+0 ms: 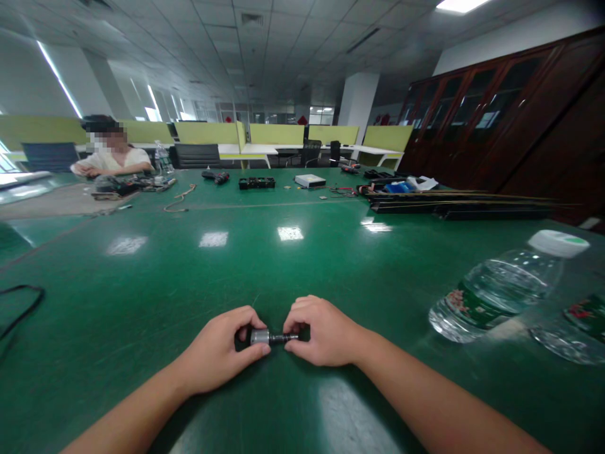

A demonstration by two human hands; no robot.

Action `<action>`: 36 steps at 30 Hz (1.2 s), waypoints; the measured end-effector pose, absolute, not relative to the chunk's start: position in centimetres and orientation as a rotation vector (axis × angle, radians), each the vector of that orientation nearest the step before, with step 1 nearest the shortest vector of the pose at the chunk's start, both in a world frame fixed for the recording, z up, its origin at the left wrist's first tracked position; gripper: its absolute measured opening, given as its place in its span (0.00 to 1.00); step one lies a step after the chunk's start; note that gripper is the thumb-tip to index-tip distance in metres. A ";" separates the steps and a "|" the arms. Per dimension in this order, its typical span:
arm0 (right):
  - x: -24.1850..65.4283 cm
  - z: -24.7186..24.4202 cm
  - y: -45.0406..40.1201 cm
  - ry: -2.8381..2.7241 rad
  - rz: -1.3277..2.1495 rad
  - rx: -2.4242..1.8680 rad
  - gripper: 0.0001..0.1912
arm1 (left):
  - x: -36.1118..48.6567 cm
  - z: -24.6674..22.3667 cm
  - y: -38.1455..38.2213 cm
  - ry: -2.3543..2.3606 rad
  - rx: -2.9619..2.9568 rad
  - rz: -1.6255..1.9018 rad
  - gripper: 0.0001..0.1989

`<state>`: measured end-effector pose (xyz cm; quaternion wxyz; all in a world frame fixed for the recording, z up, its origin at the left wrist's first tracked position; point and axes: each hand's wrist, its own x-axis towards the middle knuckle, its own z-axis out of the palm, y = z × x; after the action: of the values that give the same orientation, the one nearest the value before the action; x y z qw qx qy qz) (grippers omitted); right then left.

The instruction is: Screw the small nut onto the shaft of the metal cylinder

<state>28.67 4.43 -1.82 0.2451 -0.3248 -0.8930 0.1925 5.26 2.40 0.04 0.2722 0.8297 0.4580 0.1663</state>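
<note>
Close to me, a small cylindrical part (260,337) with a silver body and a thin dark shaft lies crosswise between my hands, low over the green tabletop. My left hand (220,347) has thumb and fingers closed around its silver end. At the thin end, thumb and fingers of my right hand (322,331) pinch the dark shaft (283,338). My fingers cover some of both ends, and I cannot make out exactly what kind of part it is.
Two clear water bottles stand at the right, the nearer one (496,293) with a white cap. A black cable (23,296) lies at the left edge. Farther back are a power drill (215,177), a white box (310,181) and long dark strips (454,205). A person (113,157) sits far left.
</note>
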 end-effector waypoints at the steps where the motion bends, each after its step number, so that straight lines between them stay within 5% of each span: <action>1: 28.8 -1.8 4.5 -2.441 0.531 -0.885 0.05 | 5.3 0.1 2.4 1.230 2.235 0.448 0.08; 22: 29.3 -1.2 4.6 -2.401 0.701 -0.968 0.04 | 5.1 0.3 2.2 1.247 2.233 0.448 0.08; 27: 27.6 -1.9 4.0 -2.280 0.755 -0.939 0.14 | 5.1 0.1 2.3 1.228 2.222 0.469 0.09; 36: 27.8 -1.9 3.9 -2.349 0.695 -0.892 0.06 | 5.2 0.1 2.7 1.217 2.139 0.478 0.11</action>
<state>27.84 3.93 -1.86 0.2640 -0.3299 -0.8691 0.2573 5.19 2.71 0.13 0.3120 0.8106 0.4614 0.1811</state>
